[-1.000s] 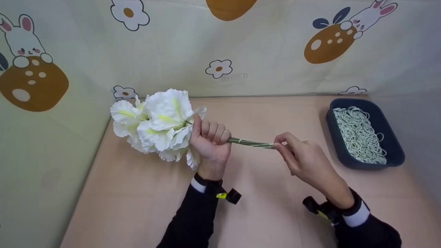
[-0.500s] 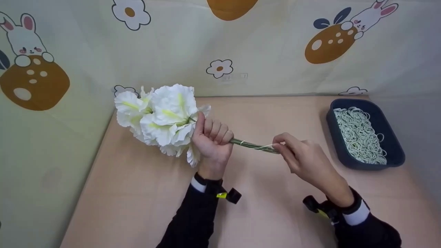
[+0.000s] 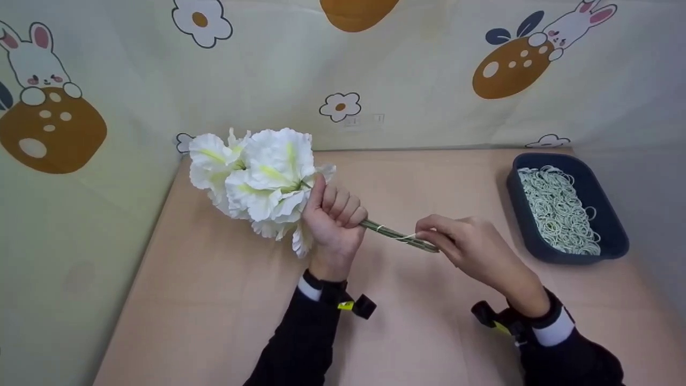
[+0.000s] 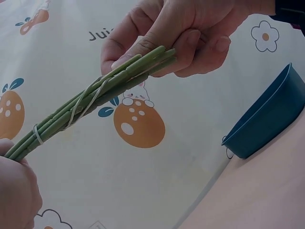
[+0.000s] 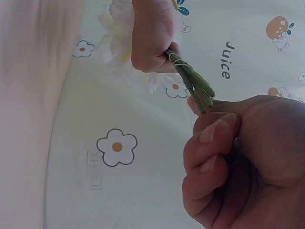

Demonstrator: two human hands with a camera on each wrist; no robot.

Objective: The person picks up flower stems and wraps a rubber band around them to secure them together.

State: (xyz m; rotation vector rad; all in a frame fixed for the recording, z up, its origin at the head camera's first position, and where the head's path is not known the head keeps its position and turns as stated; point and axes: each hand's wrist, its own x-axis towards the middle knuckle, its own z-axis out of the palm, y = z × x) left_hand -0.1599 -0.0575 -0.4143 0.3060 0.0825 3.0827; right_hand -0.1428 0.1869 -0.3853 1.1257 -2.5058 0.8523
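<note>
White artificial flowers (image 3: pixel 268 182) are bunched at the left in the head view. My left hand (image 3: pixel 335 225) grips their green stems (image 3: pixel 423 244) just below the blooms, thumb up, with the stem ends sloping down to the right. One rubber band (image 4: pixel 37 134) circles the stems close to the left hand. A second rubber band (image 4: pixel 88 102) runs slantwise around them nearer the cut ends. My right hand (image 3: pixel 482 254) pinches this second band beside the stem ends. Its exact hold is partly hidden behind the stems in the left wrist view.
A dark blue plastic basket (image 3: pixel 613 225) stands at the right of the table (image 3: pixel 225 316), holding a heap of pale rubber bands (image 3: pixel 560 214). A patterned cloth (image 3: pixel 418 64) hangs behind the table and along the left side.
The bouquet and left hand have shifted slightly right, and the stem ends have tilted downward. The right hand has moved a little left along the stems, pulling the rubber band away from their ends.
</note>
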